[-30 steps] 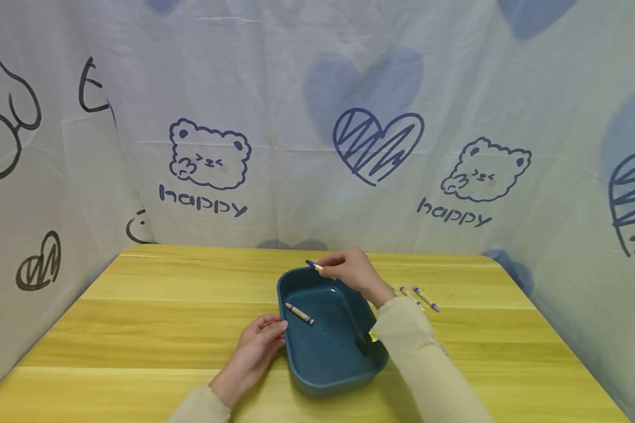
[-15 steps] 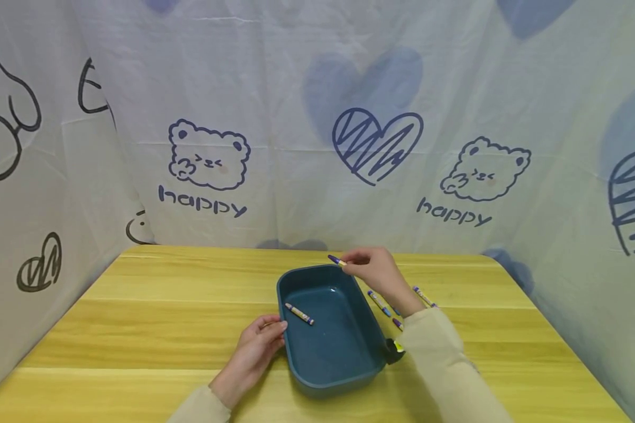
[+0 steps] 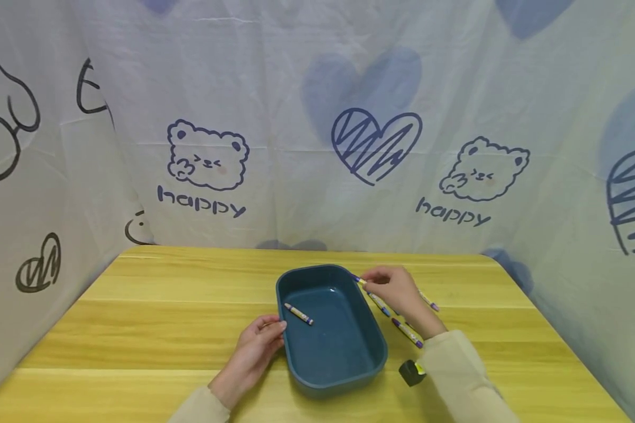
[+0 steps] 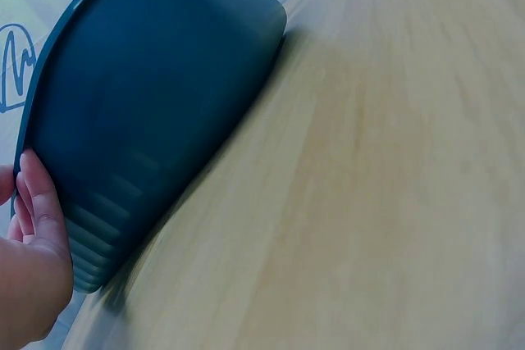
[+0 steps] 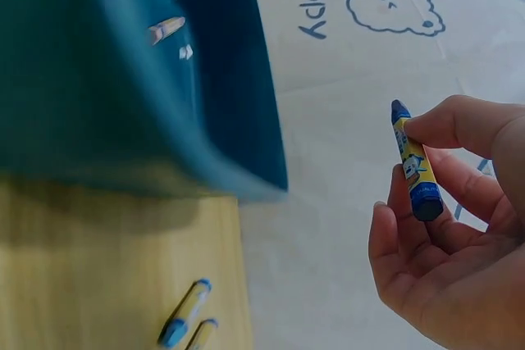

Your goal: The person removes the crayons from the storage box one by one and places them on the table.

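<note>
My left hand holds the near-left rim of a dark teal plastic bin, thumb at the edge. In the left wrist view, its fingers lie against the outside wall of the bin. One pale crayon lies inside the bin, toward its left wall. Just beyond the bin's far right corner, my right hand pinches a dark blue crayon with a yellow wrapper between thumb and fingers. Below that hand, a light blue crayon and a purple crayon lie on the table.
A small black block with a yellow-green patch shows beside the right sleeve. Another purple-ended crayon lies behind the right wrist, partly hidden. The wooden table meets a printed cloth at its back edge.
My right hand has moved right and down with the dark blue crayon, from over the bin's far rim to outside its right corner. The left hand and bin stay in place.
</note>
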Motion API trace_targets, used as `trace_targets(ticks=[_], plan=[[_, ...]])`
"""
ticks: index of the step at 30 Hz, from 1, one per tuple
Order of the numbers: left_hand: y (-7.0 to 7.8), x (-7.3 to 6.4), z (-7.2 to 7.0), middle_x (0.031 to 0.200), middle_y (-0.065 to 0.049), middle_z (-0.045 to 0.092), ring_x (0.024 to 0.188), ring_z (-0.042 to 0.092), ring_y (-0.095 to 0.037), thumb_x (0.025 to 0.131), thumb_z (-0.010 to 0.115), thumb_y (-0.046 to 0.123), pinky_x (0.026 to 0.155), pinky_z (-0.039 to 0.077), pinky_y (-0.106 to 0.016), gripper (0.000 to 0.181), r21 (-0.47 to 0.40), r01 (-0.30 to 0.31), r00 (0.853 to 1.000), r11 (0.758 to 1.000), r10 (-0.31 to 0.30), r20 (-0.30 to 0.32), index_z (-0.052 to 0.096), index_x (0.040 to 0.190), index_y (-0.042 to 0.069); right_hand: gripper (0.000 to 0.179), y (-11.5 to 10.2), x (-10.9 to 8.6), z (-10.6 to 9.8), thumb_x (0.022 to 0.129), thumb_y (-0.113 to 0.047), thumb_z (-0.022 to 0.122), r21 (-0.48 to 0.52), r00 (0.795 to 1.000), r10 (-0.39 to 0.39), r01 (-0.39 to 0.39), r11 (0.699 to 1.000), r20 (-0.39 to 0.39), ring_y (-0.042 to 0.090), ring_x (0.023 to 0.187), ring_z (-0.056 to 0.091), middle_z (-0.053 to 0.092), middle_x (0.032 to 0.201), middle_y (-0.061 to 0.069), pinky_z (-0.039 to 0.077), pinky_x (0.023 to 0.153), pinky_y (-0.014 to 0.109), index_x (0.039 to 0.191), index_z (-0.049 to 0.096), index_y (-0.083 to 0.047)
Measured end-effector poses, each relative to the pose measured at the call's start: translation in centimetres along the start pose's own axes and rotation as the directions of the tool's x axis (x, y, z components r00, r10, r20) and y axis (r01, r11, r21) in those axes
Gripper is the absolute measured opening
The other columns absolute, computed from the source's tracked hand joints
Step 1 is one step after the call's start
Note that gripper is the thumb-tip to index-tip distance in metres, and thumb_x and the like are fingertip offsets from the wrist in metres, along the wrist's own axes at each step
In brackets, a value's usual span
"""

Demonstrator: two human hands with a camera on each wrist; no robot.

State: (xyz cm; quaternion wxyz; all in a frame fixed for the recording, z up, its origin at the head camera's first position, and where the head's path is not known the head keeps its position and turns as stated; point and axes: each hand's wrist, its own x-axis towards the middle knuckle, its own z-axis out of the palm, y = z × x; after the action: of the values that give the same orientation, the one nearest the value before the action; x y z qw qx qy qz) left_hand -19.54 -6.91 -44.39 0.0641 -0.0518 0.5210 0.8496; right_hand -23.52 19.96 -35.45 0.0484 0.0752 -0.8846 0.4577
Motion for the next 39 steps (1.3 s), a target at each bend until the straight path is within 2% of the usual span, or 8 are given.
trace_targets(ticks=[11, 16, 19, 24, 26, 31, 39], plan=[[0.0, 0.1, -0.1, 0.082, -0.002, 0.057, 0.073, 0.055, -0.010, 0.091, 0.058, -0.004, 0.066, 0.049, -0.020, 0.014, 0.002, 0.002, 1.000, 1.000, -0.002, 0.009, 0.051, 0.103, -0.001, 0.016, 2.2, -1.6, -1.4, 0.089, -0.008, 0.066, -0.050, 0.996, 0.082, -0.084, 0.995, -0.033, 0.022, 0.088, 0.062, 0.068, 0.096, 0.007, 0.050, 0.071, 0.036, 0.103, 0.070, -0.002], [-0.1, 0.1, 0.0, 0.082, -0.002, 0.056, 0.074, 0.055, -0.010, 0.091, 0.057, -0.005, 0.066, 0.049, -0.020, 0.015, 0.003, 0.004, 1.000, 1.000, -0.004, 0.008, 0.051, 0.104, -0.002, 0.018, 4.4, -2.1, -2.2, 0.090, -0.008, 0.064, -0.102, 0.994, 0.101, -0.105, 0.989, -0.042, 0.025, 0.090, 0.062, 0.067, 0.100, 0.010, 0.052, 0.073, 0.037, 0.105, 0.069, 0.000], [-0.1, 0.0, 0.0, 0.082, -0.002, 0.056, 0.074, 0.055, -0.010, 0.091, 0.057, -0.004, 0.066, 0.049, -0.020, 0.014, 0.005, 0.004, 1.000, 1.000, -0.004, 0.003, 0.051, 0.104, -0.002, 0.020, 6.0, -2.4, -2.9, 0.090, -0.006, 0.064, -0.103, 0.994, 0.100, -0.104, 0.989, -0.043, 0.030, 0.095, 0.062, 0.066, 0.108, 0.017, 0.053, 0.075, 0.039, 0.107, 0.068, 0.003], [-0.1, 0.0, 0.0, 0.082, -0.002, 0.056, 0.073, 0.054, -0.010, 0.092, 0.056, -0.005, 0.066, 0.048, -0.020, 0.015, 0.001, 0.003, 1.000, 1.000, -0.003, -0.005, 0.050, 0.105, -0.003, 0.021, 8.2, -2.9, -4.0, 0.089, -0.006, 0.066, -0.115, 0.991, 0.124, -0.128, 0.985, -0.043, 0.031, 0.094, 0.061, 0.065, 0.106, 0.018, 0.052, 0.076, 0.041, 0.107, 0.067, 0.005], [-0.1, 0.0, 0.0, 0.082, -0.002, 0.056, 0.073, 0.054, -0.009, 0.091, 0.056, -0.005, 0.066, 0.048, -0.020, 0.015, -0.002, 0.003, 1.000, 1.000, -0.003, -0.004, 0.050, 0.105, -0.003, 0.021, 9.0, -3.1, -4.3, 0.089, -0.006, 0.066, -0.133, 0.990, 0.134, -0.139, 0.981, -0.043, 0.029, 0.090, 0.061, 0.066, 0.099, 0.014, 0.052, 0.075, 0.042, 0.107, 0.067, 0.005], [0.0, -0.1, -0.1, 0.082, -0.001, 0.056, 0.073, 0.054, -0.009, 0.092, 0.056, -0.005, 0.066, 0.049, -0.019, 0.016, -0.002, 0.006, 1.000, 1.000, -0.006, 0.002, 0.050, 0.106, -0.003, 0.019, 10.8, -3.6, -4.9, 0.088, -0.004, 0.065, -0.164, 0.991, 0.129, -0.135, 0.977, -0.047, 0.030, 0.088, 0.061, 0.067, 0.097, 0.016, 0.051, 0.075, 0.041, 0.103, 0.068, 0.007], [0.0, 0.0, -0.1, 0.082, -0.002, 0.057, 0.072, 0.055, -0.009, 0.092, 0.056, -0.004, 0.065, 0.049, -0.019, 0.015, -0.007, 0.005, 1.000, 1.000, -0.004, 0.006, 0.050, 0.105, -0.002, 0.018, 12.4, -4.2, -5.6, 0.088, -0.004, 0.064, -0.200, 0.991, 0.128, -0.135, 0.970, -0.050, 0.030, 0.089, 0.062, 0.067, 0.100, 0.020, 0.051, 0.073, 0.035, 0.102, 0.069, 0.006]])
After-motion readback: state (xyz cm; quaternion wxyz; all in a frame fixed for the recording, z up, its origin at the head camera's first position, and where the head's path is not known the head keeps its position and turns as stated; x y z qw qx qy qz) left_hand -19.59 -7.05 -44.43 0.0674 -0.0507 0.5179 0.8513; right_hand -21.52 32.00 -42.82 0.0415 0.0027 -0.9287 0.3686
